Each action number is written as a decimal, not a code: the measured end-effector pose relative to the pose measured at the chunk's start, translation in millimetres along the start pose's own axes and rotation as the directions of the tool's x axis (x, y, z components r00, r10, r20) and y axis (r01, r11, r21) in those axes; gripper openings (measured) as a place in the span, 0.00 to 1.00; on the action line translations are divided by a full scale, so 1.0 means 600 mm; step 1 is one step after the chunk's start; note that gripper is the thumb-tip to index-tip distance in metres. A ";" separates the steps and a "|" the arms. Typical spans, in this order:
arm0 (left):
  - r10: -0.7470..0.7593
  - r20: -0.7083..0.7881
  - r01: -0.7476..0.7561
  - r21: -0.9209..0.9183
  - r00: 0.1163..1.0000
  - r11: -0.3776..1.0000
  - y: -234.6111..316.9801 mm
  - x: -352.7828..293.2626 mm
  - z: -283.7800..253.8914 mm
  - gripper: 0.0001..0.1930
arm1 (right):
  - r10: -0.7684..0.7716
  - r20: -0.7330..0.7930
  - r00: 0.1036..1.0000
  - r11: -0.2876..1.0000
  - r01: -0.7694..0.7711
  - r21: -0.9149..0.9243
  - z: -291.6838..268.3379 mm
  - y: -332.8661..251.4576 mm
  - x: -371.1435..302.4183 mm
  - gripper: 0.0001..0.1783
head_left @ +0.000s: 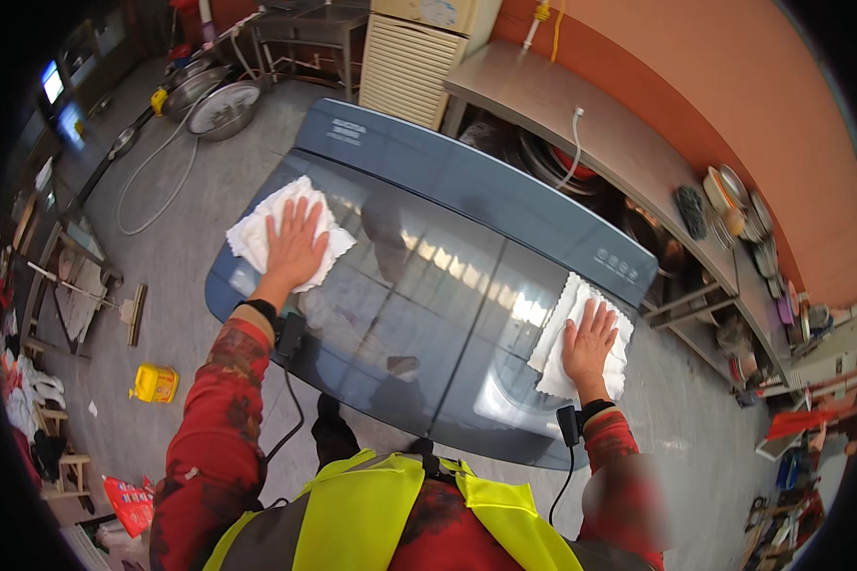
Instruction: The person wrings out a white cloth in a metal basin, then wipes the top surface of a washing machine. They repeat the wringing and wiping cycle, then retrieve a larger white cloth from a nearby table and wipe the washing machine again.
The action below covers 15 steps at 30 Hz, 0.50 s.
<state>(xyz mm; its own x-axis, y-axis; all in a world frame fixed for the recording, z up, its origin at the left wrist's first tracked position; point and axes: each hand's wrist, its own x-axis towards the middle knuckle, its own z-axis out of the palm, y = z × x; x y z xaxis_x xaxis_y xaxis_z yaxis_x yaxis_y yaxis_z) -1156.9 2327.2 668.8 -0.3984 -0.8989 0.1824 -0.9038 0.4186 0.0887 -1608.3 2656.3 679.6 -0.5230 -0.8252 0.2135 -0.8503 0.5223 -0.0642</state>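
A wide, dark blue-grey machine with a glossy top (400, 305), which looks like a twin-tub washing machine, stands in front of me. My left hand (296, 245) lies flat, fingers spread, on a white cloth (249, 233) at the top's left side. On the right side, my right hand (589, 347) presses flat on a second white cloth (554, 333), its fingers stretched out. Both cloths rest against the shiny surface. A raised panel (476, 181) with small round marks runs along the machine's far edge.
A steel counter (619, 152) runs along the right wall, with pots and bowls (733, 195) on it. Metal basins (224, 109) and a hose (167, 195) are at the far left. A yellow jug (154, 383) and a squeegee (137, 314) are on the left.
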 end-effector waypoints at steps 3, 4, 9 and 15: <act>0.004 0.017 -0.004 0.001 1.000 1.000 -0.039 0.056 -0.018 0.33 | -0.019 -0.001 1.000 1.000 0.019 0.006 0.013 -0.097 0.076 0.39; 0.010 0.027 -0.010 -0.005 1.000 1.000 -0.057 0.072 -0.021 0.33 | -0.045 0.003 0.999 0.999 0.045 0.009 0.019 -0.141 0.102 0.38; 0.099 0.024 -0.096 -0.099 0.995 0.990 -0.127 0.112 -0.030 0.33 | -0.297 -0.006 0.955 0.950 0.296 0.099 0.046 -0.384 0.196 0.39; 0.260 -0.005 -0.256 -0.184 0.966 0.949 -0.183 0.072 -0.047 0.33 | -0.586 -0.062 0.808 0.784 0.584 0.209 0.084 -0.699 0.279 0.39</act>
<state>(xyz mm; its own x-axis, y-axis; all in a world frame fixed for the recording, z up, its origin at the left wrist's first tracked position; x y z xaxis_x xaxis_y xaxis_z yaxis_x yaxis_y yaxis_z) -1070.4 2245.9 694.8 -0.6187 -0.7586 0.2043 -0.7269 0.6514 0.2175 -1342.0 2288.3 693.4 0.0791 -0.9595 0.2703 -0.9847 -0.1175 -0.1289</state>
